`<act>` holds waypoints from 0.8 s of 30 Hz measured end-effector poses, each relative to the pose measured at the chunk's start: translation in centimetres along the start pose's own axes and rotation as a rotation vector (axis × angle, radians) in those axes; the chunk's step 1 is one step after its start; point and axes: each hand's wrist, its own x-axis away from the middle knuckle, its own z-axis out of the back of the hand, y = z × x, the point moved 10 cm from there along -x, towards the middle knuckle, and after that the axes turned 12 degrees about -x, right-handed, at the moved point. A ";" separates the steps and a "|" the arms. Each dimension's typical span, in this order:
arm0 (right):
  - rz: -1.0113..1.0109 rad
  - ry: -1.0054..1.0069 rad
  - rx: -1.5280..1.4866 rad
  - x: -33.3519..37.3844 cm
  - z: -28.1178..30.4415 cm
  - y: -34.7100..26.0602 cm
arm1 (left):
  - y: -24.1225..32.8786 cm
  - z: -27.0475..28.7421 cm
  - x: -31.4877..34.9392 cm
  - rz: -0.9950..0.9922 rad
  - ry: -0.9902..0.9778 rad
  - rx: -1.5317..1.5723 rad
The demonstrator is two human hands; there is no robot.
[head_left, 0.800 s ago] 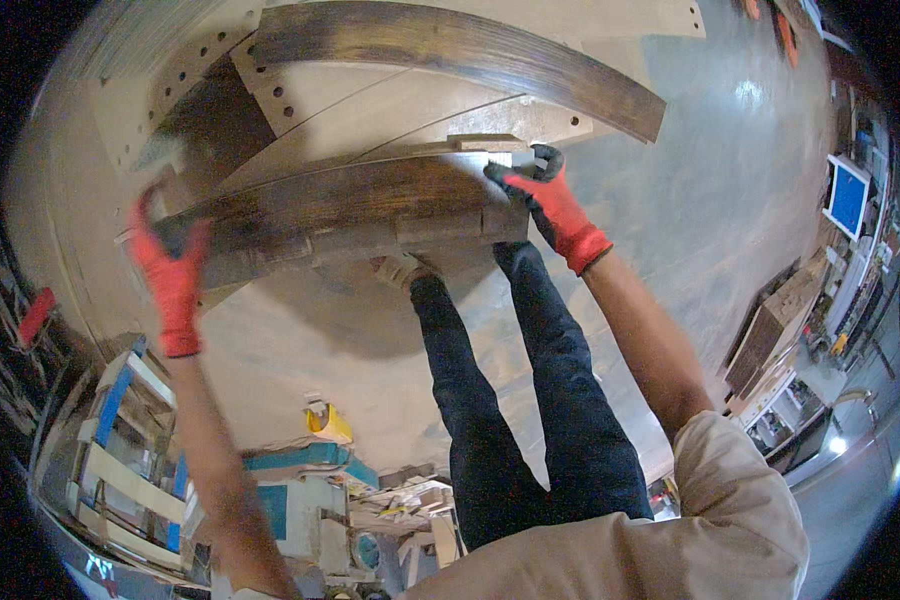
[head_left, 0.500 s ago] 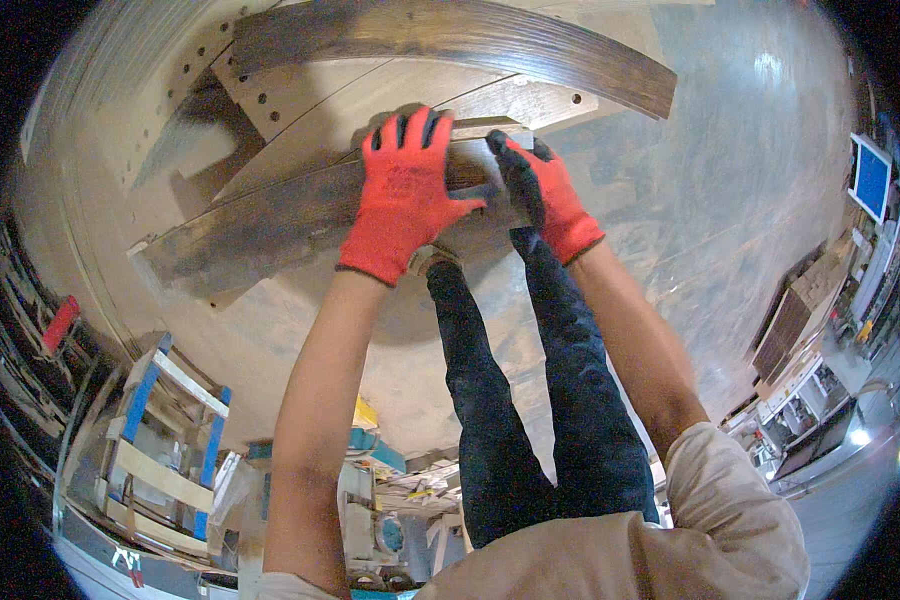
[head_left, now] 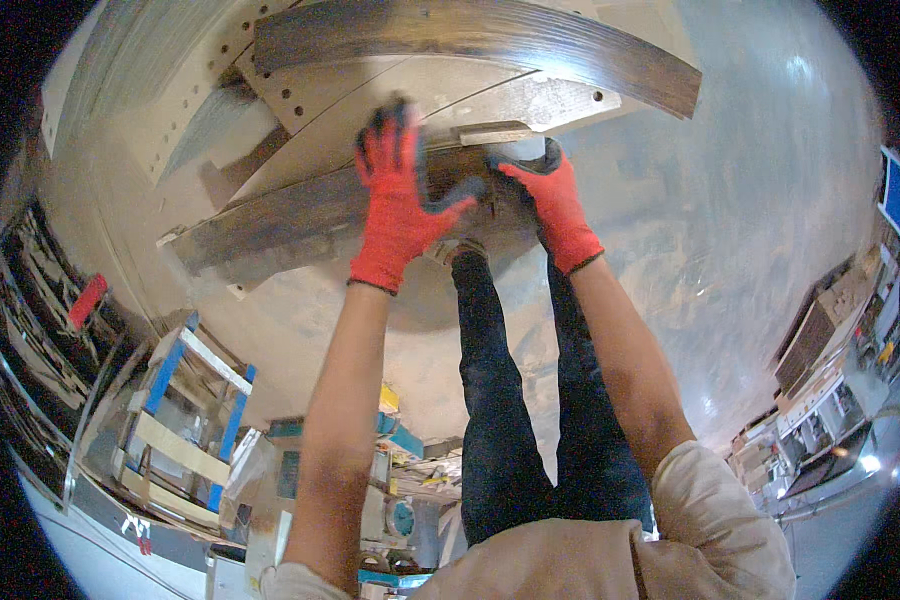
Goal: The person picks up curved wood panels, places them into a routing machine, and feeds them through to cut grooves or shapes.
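My left hand (head_left: 395, 205), in a red glove with dark fingertips, is over a dark brown wooden board (head_left: 270, 225). Its fingers are stretched out and the thumb points right; nothing is in it, and the fingertips are blurred. Beside the board's right part is my right hand (head_left: 550, 200), gloved alike. Its thumb and fingers curl around a small pale flat piece (head_left: 522, 148), mostly hidden by the glove. Right above that piece lies a short light-edged wooden strip (head_left: 493, 133).
A second, curved dark board (head_left: 470, 30) lies farther off on pale panels with drilled holes (head_left: 598, 96). My legs (head_left: 495, 370) stand below the board. A blue-and-white wooden frame (head_left: 185, 430) is at lower left. Stacked wooden pieces (head_left: 820, 315) are on the right.
My left hand has lifted off the board and turned more upright, its thumb spread. My right hand has shifted slightly left along the board. The whole view has moved a little.
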 end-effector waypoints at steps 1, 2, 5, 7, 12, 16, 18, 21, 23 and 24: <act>-0.010 -0.009 0.040 -0.2 0.3 0.1 | -2.4 1.1 1.7 0.147 0.157 0.032; 0.016 -0.026 0.066 -0.4 0.4 -0.1 | -5.0 2.2 3.8 0.288 0.324 0.066; -0.122 0.002 -0.001 -0.5 0.6 0.8 | -15.4 4.5 13.2 0.823 0.774 0.482; -0.181 -0.005 -0.071 -0.3 0.3 0.7 | -20.6 5.8 17.8 0.998 0.880 0.734; -0.090 -0.070 -0.129 0.9 -0.7 -0.3 | -24.6 -1.1 25.3 1.791 0.799 1.311; -0.133 0.055 -0.086 1.2 -0.1 1.1 | -22.4 -4.7 20.1 1.224 0.560 1.708; -0.174 0.036 -0.056 1.6 -0.6 1.0 | -20.8 -4.8 20.3 1.213 0.648 1.632; -0.094 0.250 -0.065 3.1 0.8 -1.2 | -17.6 -6.3 18.8 1.319 0.739 1.736; 0.099 0.330 -0.032 5.3 1.2 -4.0 | -15.1 -8.0 18.0 1.426 0.717 1.852; 0.113 0.348 -0.037 6.4 1.2 -4.9 | -14.7 -8.0 17.2 1.382 0.794 1.910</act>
